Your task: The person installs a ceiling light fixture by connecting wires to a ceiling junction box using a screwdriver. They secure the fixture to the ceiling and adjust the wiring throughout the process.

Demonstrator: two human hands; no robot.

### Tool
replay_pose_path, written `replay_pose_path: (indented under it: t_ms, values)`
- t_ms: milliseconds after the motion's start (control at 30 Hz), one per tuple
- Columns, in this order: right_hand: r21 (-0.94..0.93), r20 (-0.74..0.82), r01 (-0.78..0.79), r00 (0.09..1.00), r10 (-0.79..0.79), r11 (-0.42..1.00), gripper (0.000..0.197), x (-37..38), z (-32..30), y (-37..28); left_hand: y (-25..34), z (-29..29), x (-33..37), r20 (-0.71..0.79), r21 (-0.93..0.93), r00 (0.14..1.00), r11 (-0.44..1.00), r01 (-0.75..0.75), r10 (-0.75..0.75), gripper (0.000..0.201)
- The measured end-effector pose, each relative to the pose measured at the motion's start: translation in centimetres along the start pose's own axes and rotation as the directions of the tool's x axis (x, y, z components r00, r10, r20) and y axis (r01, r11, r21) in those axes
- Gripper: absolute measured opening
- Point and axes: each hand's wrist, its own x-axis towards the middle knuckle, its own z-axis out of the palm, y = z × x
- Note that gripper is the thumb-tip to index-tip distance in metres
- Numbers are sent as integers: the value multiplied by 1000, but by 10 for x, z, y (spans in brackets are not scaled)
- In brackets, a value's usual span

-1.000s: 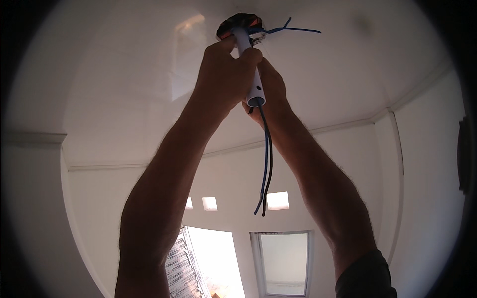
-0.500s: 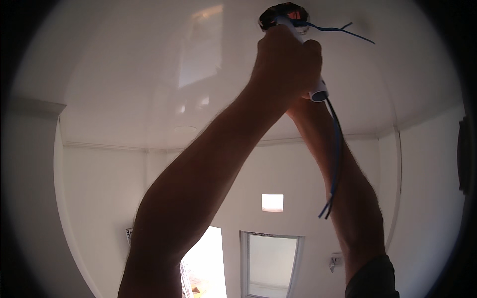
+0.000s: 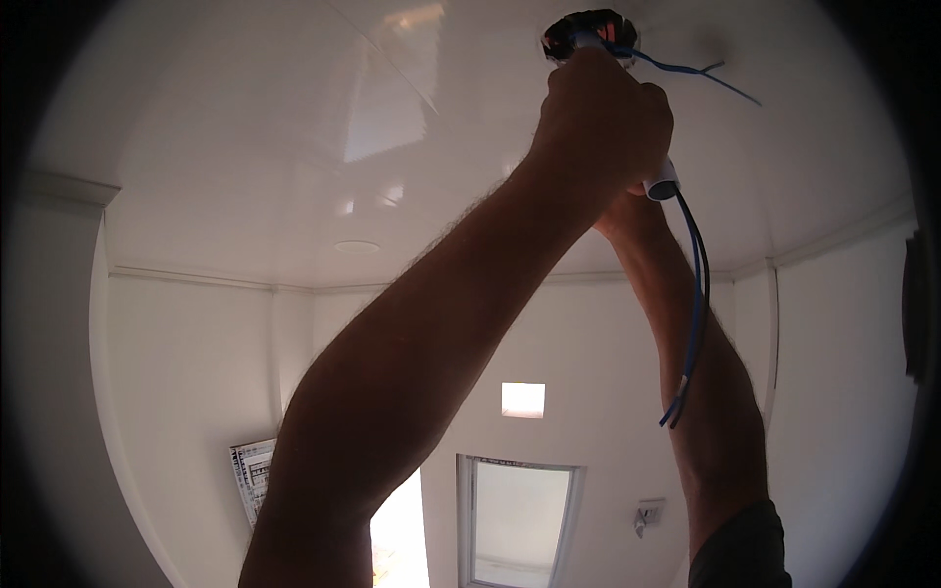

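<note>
Both my arms reach up to a round hole [image 3: 627, 49] in the white ceiling. My left hand [image 3: 606, 116] is closed around a white plastic tube [image 3: 663, 182], whose upper end [image 3: 588, 39] sits at the hole. Blue and black wires [image 3: 697, 284] hang out of the tube's lower end, in front of my right forearm. Another blue wire pair [image 3: 676, 69] sticks out of the hole toward the right, its ends split apart. Behind the left hand is my right hand [image 3: 627, 214], next to the tube; its fingers are hidden.
Smooth white panels form the ceiling [image 3: 245, 147] and walls. A small square opening [image 3: 522, 400] lets light in above a framed window [image 3: 520, 524]. On the wall to its right is a small fitting [image 3: 645, 516]. A printed panel [image 3: 253, 472] shows partly behind my left arm.
The view has shifted a little, so hands, tube and hole appear slightly farther right. My left hand keeps its grip on the tube, and the hanging wires have swung slightly.
</note>
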Motion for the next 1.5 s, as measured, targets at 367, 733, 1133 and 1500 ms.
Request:
replay_pose_path:
  t_ms: [367, 733, 1133, 1500]
  values:
    - [-157, -125, 23, 991, -43, 987, 19, -9, 8, 7, -9, 17, 5, -1, 320, 981, 930, -182, 192, 27]
    - [68, -201, -111, 972, 123, 991, 25, -14, 9, -6, -6, -3, -13, -42, 227, 984, 961, -158, 172, 42]
    - [-426, -402, -203, 915, 16, 882, 32, -19, 42, -35, 6, -36, -12, 73, 282, 995, 955, -89, 71, 55]
    - [-445, -404, -228, 914, 33, 866, 28, -25, 38, -35, -16, -14, -18, -8, 313, 983, 934, -172, 183, 66]
